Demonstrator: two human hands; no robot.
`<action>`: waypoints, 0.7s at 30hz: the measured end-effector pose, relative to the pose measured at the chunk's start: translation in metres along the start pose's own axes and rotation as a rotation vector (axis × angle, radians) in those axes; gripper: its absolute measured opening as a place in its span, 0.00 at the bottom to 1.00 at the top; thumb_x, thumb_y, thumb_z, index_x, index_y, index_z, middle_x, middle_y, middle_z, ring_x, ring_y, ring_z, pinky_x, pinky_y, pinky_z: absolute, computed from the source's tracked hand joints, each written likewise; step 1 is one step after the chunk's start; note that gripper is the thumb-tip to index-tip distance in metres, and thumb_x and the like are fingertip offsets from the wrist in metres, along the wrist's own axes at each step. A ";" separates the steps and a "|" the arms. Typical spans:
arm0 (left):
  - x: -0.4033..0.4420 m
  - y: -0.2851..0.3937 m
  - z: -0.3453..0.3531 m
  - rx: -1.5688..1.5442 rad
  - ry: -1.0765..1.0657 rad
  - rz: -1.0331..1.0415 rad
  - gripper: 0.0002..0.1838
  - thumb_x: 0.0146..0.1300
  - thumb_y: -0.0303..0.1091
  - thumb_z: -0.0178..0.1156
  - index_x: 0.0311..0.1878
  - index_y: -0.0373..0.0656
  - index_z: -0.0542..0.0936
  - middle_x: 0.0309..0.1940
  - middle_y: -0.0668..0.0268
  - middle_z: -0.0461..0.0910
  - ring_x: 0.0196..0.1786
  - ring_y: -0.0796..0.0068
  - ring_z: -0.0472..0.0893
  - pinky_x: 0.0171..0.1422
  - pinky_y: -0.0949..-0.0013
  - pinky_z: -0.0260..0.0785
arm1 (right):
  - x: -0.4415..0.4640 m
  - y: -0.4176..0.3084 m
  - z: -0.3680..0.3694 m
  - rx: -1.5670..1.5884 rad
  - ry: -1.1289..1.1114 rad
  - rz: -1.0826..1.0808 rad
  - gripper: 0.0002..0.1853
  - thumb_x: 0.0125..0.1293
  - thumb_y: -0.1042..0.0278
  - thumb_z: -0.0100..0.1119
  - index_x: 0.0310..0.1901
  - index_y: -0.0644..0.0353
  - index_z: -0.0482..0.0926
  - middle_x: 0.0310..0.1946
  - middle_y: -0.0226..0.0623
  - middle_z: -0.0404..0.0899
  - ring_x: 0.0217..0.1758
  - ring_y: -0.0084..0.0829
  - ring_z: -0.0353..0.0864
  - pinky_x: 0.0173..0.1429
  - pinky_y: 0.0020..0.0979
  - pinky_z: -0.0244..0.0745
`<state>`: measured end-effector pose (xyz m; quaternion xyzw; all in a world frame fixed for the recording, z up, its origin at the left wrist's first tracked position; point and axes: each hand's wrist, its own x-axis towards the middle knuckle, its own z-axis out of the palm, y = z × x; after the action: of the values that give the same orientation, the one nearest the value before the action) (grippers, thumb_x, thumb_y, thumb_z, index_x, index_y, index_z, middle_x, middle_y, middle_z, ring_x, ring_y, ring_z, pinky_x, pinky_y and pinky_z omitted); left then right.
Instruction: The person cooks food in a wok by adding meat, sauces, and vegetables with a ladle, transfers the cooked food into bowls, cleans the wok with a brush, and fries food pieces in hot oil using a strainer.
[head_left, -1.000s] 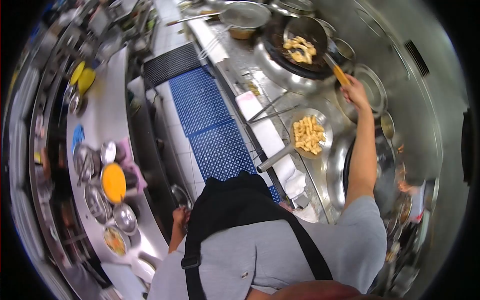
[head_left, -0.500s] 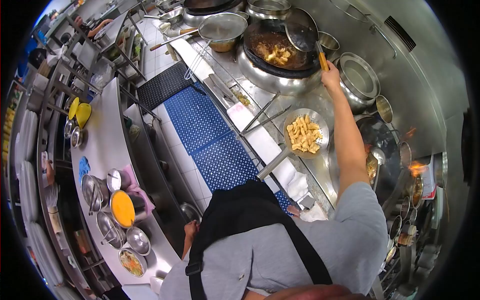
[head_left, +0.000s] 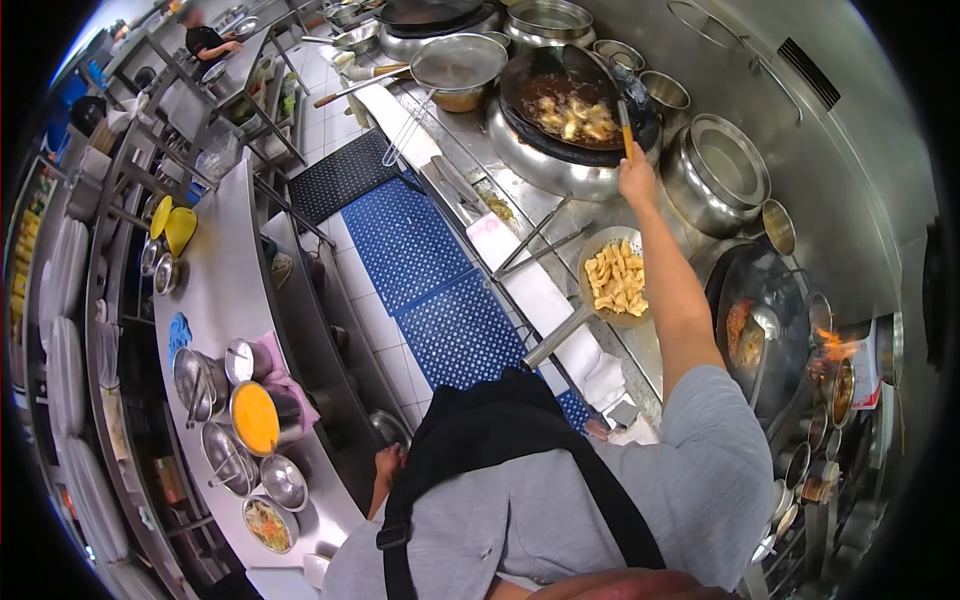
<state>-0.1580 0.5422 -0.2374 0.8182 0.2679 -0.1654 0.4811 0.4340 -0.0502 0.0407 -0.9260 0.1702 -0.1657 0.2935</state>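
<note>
My right hand (head_left: pixel 637 180) is closed around the wooden handle of a ladle (head_left: pixel 626 125). Its head is over the right side of a dark wok (head_left: pixel 520 95). Golden food pieces (head_left: pixel 575 118) lie in bubbling oil in that wok. Below my right forearm, a perforated strainer (head_left: pixel 592 248) holds golden fried pieces (head_left: pixel 615 279), partly covered by the arm. Low beside my black apron hangs my left hand (head_left: pixel 389 462), its fingers curled and partly hidden, with nothing visible in them. Near it is a metal bowl (head_left: pixel 388 428) under the counter.
A second wok (head_left: pixel 775 310) with food and a ladle is at right, near flames (head_left: pixel 832 345). The left counter (head_left: pixel 215 270) bears an orange-filled pot (head_left: pixel 256 418) and several bowls. Blue mats (head_left: pixel 450 325) cover the aisle. A person (head_left: pixel 205 42) stands far back.
My right hand has shifted left and slightly away from me with the ladle. The food in the wok is spread wider and bubbling. The view has tilted a little, revealing more of the person behind.
</note>
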 end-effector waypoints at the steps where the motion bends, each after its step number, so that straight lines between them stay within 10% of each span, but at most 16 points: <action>1: 0.005 0.010 0.000 -0.012 -0.003 -0.042 0.17 0.72 0.43 0.62 0.41 0.35 0.86 0.21 0.63 0.83 0.21 0.72 0.80 0.26 0.67 0.71 | -0.016 -0.009 0.000 -0.036 -0.013 0.020 0.31 0.73 0.61 0.56 0.77 0.44 0.65 0.61 0.58 0.76 0.60 0.58 0.80 0.66 0.49 0.74; 6: 0.098 0.046 0.014 -0.276 0.084 -0.131 0.16 0.72 0.44 0.62 0.42 0.38 0.85 0.23 0.67 0.81 0.21 0.76 0.78 0.24 0.69 0.69 | -0.073 -0.027 0.019 -0.181 -0.107 -0.019 0.34 0.73 0.70 0.48 0.80 0.35 0.59 0.59 0.59 0.68 0.53 0.61 0.81 0.62 0.53 0.76; 15: 0.100 0.366 0.062 -0.437 -0.618 -0.065 0.24 0.73 0.48 0.63 0.60 0.39 0.79 0.46 0.65 0.84 0.45 0.74 0.83 0.49 0.70 0.76 | -0.162 -0.044 0.032 -0.001 -0.332 -0.037 0.35 0.74 0.70 0.52 0.80 0.53 0.54 0.64 0.65 0.65 0.66 0.61 0.74 0.71 0.51 0.71; 21: 0.094 0.424 0.132 -0.236 -0.849 0.081 0.26 0.75 0.50 0.60 0.63 0.37 0.78 0.50 0.61 0.84 0.51 0.72 0.82 0.57 0.67 0.76 | -0.131 -0.037 0.003 -0.080 -0.212 0.163 0.38 0.70 0.72 0.55 0.80 0.51 0.54 0.64 0.63 0.67 0.59 0.60 0.80 0.66 0.51 0.76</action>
<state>0.1693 0.2855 -0.0545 0.6271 0.0313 -0.4360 0.6448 0.3273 0.0337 0.0333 -0.9323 0.2193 -0.0357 0.2854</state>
